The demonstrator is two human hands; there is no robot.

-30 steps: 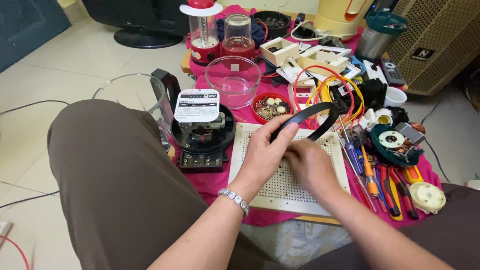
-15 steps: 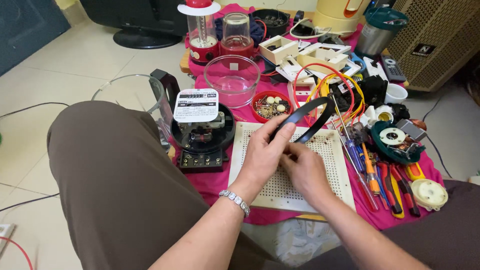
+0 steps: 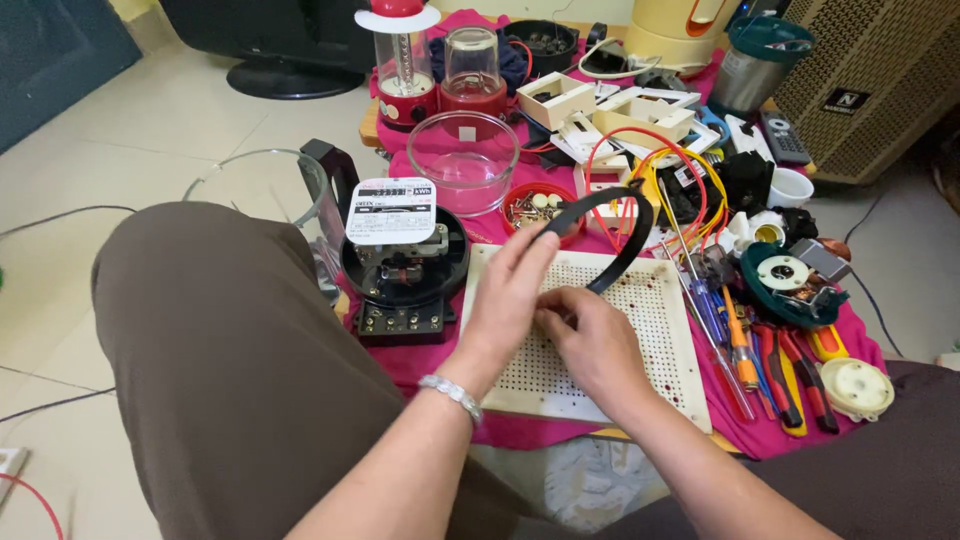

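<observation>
Black band (image 3: 610, 235) pinched by both hands (image 3: 505, 300) (image 3: 590, 340); red dish (image 3: 540, 208) holds screws.

Low bench (image 3: 372, 125) sits on a tiled floor (image 3: 120, 130) with a pink cloth (image 3: 420, 355) spread over it. Using the white perforated tray (image 3: 655, 345) as the landmark: black meter base (image 3: 400, 275) just left of it, clear glass bowl (image 3: 462, 160) behind it, screwdrivers (image 3: 722, 315) and red-handled pliers (image 3: 795, 370) along its right edge, small red dish of screws (image 3: 532, 207) at its far side.
</observation>
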